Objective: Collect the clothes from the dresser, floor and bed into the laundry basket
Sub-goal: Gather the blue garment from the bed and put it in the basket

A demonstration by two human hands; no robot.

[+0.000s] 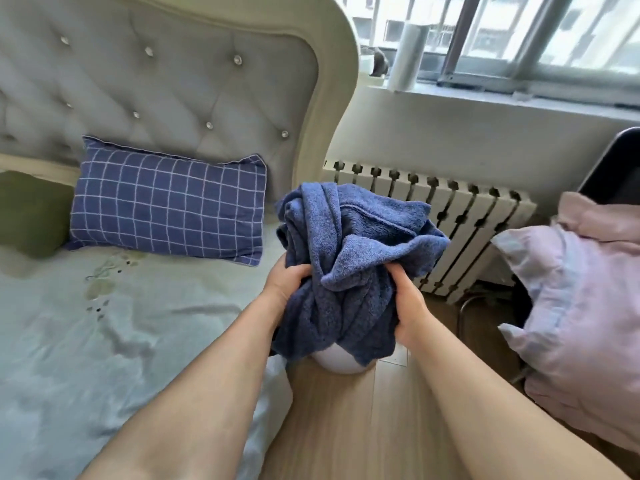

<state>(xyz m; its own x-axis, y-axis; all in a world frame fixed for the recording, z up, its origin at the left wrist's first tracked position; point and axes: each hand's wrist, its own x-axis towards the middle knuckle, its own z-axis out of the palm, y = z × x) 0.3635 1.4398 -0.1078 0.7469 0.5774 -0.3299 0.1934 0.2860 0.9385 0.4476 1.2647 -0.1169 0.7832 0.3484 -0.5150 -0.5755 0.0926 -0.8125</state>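
A bunched blue terry towel (349,258) hangs in the air beside the bed's right edge. My left hand (285,284) grips its left side and my right hand (410,306) grips its right side. Under the towel a rounded white object (337,363) shows over the wooden floor; I cannot tell what it is. The bed (104,341) with a pale sheet lies to the left. No laundry basket or dresser is in view.
A blue checked pillow (166,202) and a green cushion (29,213) rest against the tufted grey headboard (156,81). A white radiator (460,220) stands under the window. Pink bedding (585,306) is piled at the right. Wooden floor (363,427) runs between bed and pile.
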